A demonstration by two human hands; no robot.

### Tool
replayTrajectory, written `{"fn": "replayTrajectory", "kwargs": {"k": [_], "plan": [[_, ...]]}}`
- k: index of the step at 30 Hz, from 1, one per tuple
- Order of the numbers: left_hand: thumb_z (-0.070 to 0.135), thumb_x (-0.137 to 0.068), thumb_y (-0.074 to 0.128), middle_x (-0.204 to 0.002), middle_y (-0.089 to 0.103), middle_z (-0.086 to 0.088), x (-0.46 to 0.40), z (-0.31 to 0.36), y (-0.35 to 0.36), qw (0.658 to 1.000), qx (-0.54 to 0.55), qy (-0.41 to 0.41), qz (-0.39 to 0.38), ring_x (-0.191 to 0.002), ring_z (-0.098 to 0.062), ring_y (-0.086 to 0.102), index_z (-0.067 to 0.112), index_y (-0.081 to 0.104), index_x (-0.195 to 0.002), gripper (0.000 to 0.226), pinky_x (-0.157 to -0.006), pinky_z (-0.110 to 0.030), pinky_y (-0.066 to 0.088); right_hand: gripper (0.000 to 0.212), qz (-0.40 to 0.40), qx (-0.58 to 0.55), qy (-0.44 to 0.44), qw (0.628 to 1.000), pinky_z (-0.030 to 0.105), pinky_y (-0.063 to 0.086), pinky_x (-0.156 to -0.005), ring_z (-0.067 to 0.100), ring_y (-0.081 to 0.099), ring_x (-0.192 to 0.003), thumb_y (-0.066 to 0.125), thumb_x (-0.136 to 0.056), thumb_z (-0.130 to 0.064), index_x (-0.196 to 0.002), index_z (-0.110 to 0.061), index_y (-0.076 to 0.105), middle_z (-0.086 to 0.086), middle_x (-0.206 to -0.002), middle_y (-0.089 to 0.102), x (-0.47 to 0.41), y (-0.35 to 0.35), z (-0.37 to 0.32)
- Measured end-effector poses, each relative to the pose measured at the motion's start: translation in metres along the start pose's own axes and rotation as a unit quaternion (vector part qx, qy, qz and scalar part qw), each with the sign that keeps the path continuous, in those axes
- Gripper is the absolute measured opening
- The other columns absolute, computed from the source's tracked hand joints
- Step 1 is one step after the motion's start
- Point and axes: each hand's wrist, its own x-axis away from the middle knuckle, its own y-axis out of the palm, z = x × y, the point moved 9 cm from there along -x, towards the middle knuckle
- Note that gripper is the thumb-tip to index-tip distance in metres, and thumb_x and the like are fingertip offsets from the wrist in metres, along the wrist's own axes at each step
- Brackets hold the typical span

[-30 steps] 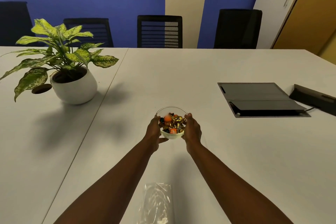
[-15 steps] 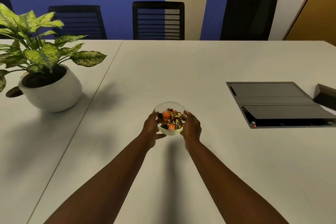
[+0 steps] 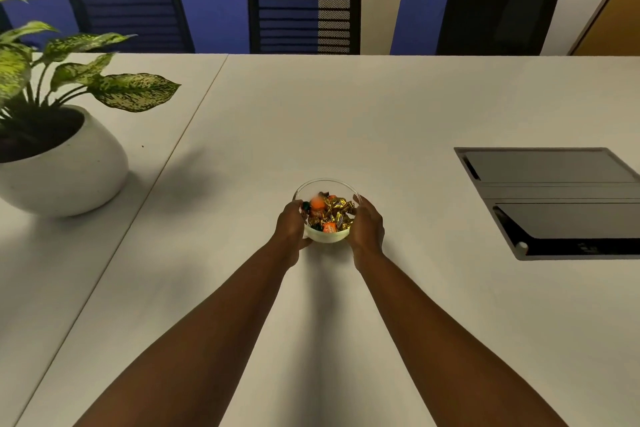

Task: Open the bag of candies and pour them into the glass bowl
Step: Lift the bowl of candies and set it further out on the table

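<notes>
A small glass bowl (image 3: 327,185) sits on the white table near the middle of the head view. It holds several wrapped candies (image 3: 329,213), gold, orange and dark green. My left hand (image 3: 292,226) cups the bowl's left side and my right hand (image 3: 367,226) cups its right side, both arms stretched forward. The candy bag is out of view.
A potted plant (image 3: 60,163) in a round white pot stands at the left. A dark cable hatch (image 3: 554,201) is set into the table at the right. Black chairs (image 3: 304,10) line the far edge. A seam (image 3: 166,163) runs between two tabletops.
The view has moved forward and left; the clear empty bag near the front edge dropped out of view. Both hands stay around the bowl, which sits a little farther out on the table.
</notes>
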Motion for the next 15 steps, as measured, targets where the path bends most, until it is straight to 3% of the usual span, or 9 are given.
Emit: {"fn": "replayTrajectory", "kwargs": {"k": [2, 5, 8, 9, 12, 15], "plan": [[0.022, -0.096, 0.035, -0.105, 0.054, -0.007, -0.008, 0.0, 0.0, 1.0, -0.001, 0.001, 0.005, -0.071, -0.012, 0.052, 0.016, 0.05, -0.105, 0.018, -0.07, -0.03, 0.045, 0.039, -0.003, -0.003, 0.001, 1.0, 0.047, 0.038, -0.11, 0.028, 0.05, -0.126, 0.031, -0.096, -0.01, -0.126, -0.011, 0.056, 0.012, -0.135, 0.056, -0.007, 0.004, 0.004], [0.02, -0.098, 0.033, -0.1, 0.058, -0.008, -0.014, 0.0, 0.001, 1.0, 0.003, 0.001, 0.005, -0.073, -0.015, 0.055, 0.012, 0.051, -0.123, 0.032, -0.072, -0.03, 0.045, 0.039, -0.003, 0.001, -0.002, 1.0, 0.046, 0.038, -0.111, 0.028, 0.049, -0.127, 0.031, -0.097, -0.009, -0.126, -0.01, 0.056, 0.012, -0.136, 0.056, -0.013, 0.008, 0.007], [0.019, -0.099, 0.031, -0.124, 0.059, -0.015, -0.017, -0.001, 0.0, 1.0, 0.0, -0.001, 0.003, -0.094, -0.024, 0.057, 0.006, 0.047, -0.13, 0.038, -0.073, -0.029, 0.045, 0.039, -0.001, 0.011, -0.012, 1.0, 0.045, 0.036, -0.112, 0.027, 0.048, -0.128, 0.031, -0.097, -0.009, -0.127, -0.01, 0.056, 0.011, -0.137, 0.055, -0.018, 0.01, 0.008], [0.02, -0.099, 0.031, -0.128, 0.057, -0.016, -0.016, 0.0, 0.0, 1.0, -0.006, 0.001, 0.005, -0.09, -0.022, 0.057, 0.005, 0.047, -0.131, 0.039, -0.068, -0.027, 0.045, 0.039, 0.0, 0.015, -0.011, 1.0, 0.045, 0.036, -0.112, 0.027, 0.049, -0.128, 0.03, -0.097, -0.009, -0.127, -0.01, 0.056, 0.011, -0.136, 0.055, -0.018, 0.01, 0.008], [0.021, -0.098, 0.031, -0.104, 0.06, -0.009, -0.022, 0.0, -0.003, 1.0, -0.014, 0.011, 0.007, -0.072, -0.013, 0.051, 0.009, 0.052, -0.122, 0.034, -0.06, -0.024, 0.041, 0.039, -0.002, 0.019, -0.008, 1.0, 0.045, 0.038, -0.111, 0.027, 0.05, -0.126, 0.03, -0.097, -0.011, -0.126, -0.012, 0.056, 0.011, -0.136, 0.056, -0.02, 0.012, 0.011], [0.019, -0.098, 0.032, -0.092, 0.056, -0.005, -0.03, -0.002, -0.008, 0.999, -0.047, 0.015, 0.018, -0.076, -0.014, 0.053, 0.013, 0.055, -0.097, 0.024, -0.061, -0.023, 0.041, 0.04, 0.002, 0.027, -0.012, 1.0, 0.044, 0.037, -0.111, 0.026, 0.049, -0.127, 0.03, -0.096, -0.011, -0.127, -0.012, 0.056, 0.009, -0.136, 0.056, -0.018, 0.011, 0.011]]}}
